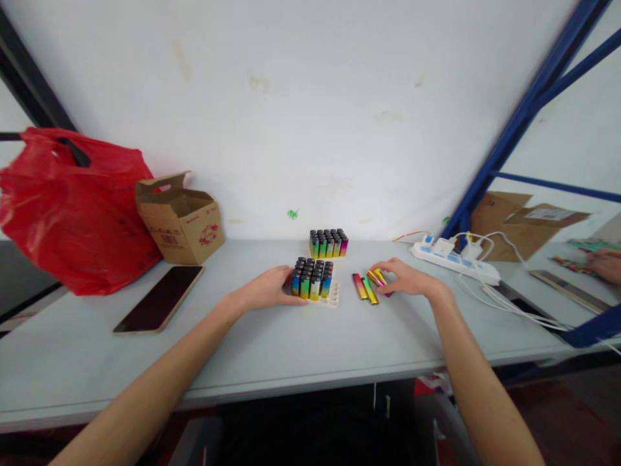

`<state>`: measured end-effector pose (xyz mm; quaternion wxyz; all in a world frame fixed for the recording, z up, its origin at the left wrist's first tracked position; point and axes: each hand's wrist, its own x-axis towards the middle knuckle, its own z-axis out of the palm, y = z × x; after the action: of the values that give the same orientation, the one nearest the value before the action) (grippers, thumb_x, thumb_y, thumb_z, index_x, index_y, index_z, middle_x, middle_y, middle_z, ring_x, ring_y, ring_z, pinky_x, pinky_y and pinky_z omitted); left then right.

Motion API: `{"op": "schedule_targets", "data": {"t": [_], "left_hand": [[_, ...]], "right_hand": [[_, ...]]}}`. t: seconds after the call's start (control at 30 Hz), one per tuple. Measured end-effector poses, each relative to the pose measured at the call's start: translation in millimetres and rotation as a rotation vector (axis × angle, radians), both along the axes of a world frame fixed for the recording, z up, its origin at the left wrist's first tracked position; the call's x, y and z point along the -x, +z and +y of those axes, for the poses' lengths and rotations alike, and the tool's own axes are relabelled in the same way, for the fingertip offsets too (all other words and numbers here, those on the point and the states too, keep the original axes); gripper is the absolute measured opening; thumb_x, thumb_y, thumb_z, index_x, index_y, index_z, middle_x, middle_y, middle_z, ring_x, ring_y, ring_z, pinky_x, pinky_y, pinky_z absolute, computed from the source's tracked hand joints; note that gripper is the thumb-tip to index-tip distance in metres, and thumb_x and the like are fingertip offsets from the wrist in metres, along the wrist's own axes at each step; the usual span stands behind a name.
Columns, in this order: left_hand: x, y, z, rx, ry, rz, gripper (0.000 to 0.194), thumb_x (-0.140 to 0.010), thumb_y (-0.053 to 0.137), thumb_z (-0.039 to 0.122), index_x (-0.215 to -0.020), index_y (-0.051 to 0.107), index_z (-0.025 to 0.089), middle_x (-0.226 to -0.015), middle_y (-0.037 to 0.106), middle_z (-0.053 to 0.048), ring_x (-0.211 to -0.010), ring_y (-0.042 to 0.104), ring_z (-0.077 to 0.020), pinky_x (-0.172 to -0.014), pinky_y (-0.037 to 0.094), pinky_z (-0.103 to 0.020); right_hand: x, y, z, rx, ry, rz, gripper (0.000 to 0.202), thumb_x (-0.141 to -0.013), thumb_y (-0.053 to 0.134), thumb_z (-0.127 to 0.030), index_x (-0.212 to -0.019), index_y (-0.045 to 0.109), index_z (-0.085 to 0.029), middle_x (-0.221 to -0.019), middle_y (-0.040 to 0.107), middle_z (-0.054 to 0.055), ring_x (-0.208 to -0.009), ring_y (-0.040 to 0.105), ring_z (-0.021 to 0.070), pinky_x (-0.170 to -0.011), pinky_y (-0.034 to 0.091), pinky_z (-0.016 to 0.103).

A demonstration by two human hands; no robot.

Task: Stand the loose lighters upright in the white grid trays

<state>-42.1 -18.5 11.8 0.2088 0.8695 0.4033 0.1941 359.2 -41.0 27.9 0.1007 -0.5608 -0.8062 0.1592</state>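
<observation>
Upright coloured lighters (315,288) with black tops stand in a white tray (334,298), whose right-hand holes show bare. My left hand (266,288) grips the tray's left side, thumb at the front and fingers behind. To the right, my right hand (402,277) has its fingers closed around a shiny lighter (377,277) in a small loose group; its fingers partly hide the grip. Beside them lie a red-and-gold lighter (359,286) and a green-and-yellow lighter (370,291) on the table.
A second block of lighters (328,243) stands near the wall. At left are a phone (160,301), an open cardboard box (187,223) and a red plastic bag (77,207). A power strip (456,262) with white cables lies right. Another person's hand (606,265) shows far right.
</observation>
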Motion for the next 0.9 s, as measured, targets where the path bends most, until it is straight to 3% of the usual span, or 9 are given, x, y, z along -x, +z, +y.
{"op": "schedule_targets", "data": {"t": [0.17, 0.3, 0.47, 0.6, 0.7, 0.77, 0.9], "left_hand": [[-1, 2.3, -2, -0.006, 0.006, 0.009, 0.067, -0.062, 0.08, 0.07, -0.107, 0.071, 0.021, -0.098, 0.076, -0.006, -0.09, 0.07, -0.0285, -0.078, 0.052, -0.033], [-2, 4.6, -4, -0.001, 0.012, 0.002, 0.068, -0.061, 0.08, 0.071, -0.106, 0.071, 0.021, -0.097, 0.076, -0.006, -0.09, 0.07, -0.0284, -0.079, 0.053, -0.033], [-2, 4.4, -4, 0.009, 0.012, 0.006, 0.068, -0.062, 0.078, 0.073, -0.106, 0.071, 0.021, -0.097, 0.076, -0.006, -0.09, 0.07, -0.0286, -0.079, 0.053, -0.033], [-1, 3.4, -3, 0.003, 0.015, 0.023, 0.068, -0.062, 0.078, 0.072, -0.106, 0.07, 0.021, -0.098, 0.075, -0.007, -0.09, 0.069, -0.0287, -0.08, 0.053, -0.034], [0, 3.4, -3, 0.004, 0.009, 0.016, 0.067, -0.063, 0.079, 0.071, -0.106, 0.07, 0.021, -0.097, 0.075, -0.007, -0.09, 0.069, -0.029, -0.08, 0.053, -0.034], [-1, 3.8, -3, 0.006, 0.003, 0.007, 0.066, -0.063, 0.079, 0.07, -0.106, 0.07, 0.021, -0.097, 0.075, -0.007, -0.091, 0.069, -0.0291, -0.08, 0.053, -0.034], [-2, 5.3, -5, 0.013, 0.004, 0.008, 0.067, -0.063, 0.079, 0.07, -0.107, 0.07, 0.021, -0.097, 0.075, -0.006, -0.091, 0.069, -0.029, -0.081, 0.053, -0.034]], "right_hand": [[3, -2.6, 4, -0.079, 0.029, 0.011, 0.033, -0.083, 0.07, -0.029, -0.114, 0.075, -0.023, -0.114, 0.066, 0.011, -0.111, 0.06, 0.0282, -0.102, 0.046, 0.041], [4, -2.1, 4, -0.117, 0.034, 0.087, 0.025, -0.084, 0.068, -0.034, -0.103, 0.076, -0.02, -0.112, 0.069, 0.012, -0.109, 0.061, 0.0284, -0.104, 0.046, 0.043], [4, -1.4, 2, -0.06, 0.001, 0.364, 0.035, -0.086, 0.063, -0.05, -0.105, 0.067, -0.02, -0.111, 0.072, 0.012, -0.103, 0.067, 0.0262, -0.088, 0.056, 0.041], [8, 1.2, -2, -0.046, -0.046, 0.518, 0.048, -0.091, 0.057, -0.059, -0.118, 0.058, -0.02, -0.091, 0.074, 0.008, -0.073, 0.068, 0.0195, -0.069, 0.056, 0.033], [14, 6.7, -4, -0.079, -0.105, 0.523, 0.055, -0.094, 0.052, -0.063, -0.126, 0.06, -0.018, -0.083, 0.072, 0.005, -0.05, 0.055, 0.0125, -0.051, 0.047, 0.027], [18, 10.0, -4, -0.135, -0.144, 0.476, 0.056, -0.095, 0.049, -0.062, -0.124, 0.066, -0.017, -0.076, 0.069, 0.004, -0.048, 0.05, 0.0119, -0.049, 0.041, 0.026], [27, 9.6, 0, -0.237, -0.199, 0.387, 0.054, -0.099, 0.039, -0.056, -0.112, 0.072, -0.016, -0.071, 0.065, 0.004, -0.062, 0.056, 0.0167, -0.056, 0.041, 0.027]]}}
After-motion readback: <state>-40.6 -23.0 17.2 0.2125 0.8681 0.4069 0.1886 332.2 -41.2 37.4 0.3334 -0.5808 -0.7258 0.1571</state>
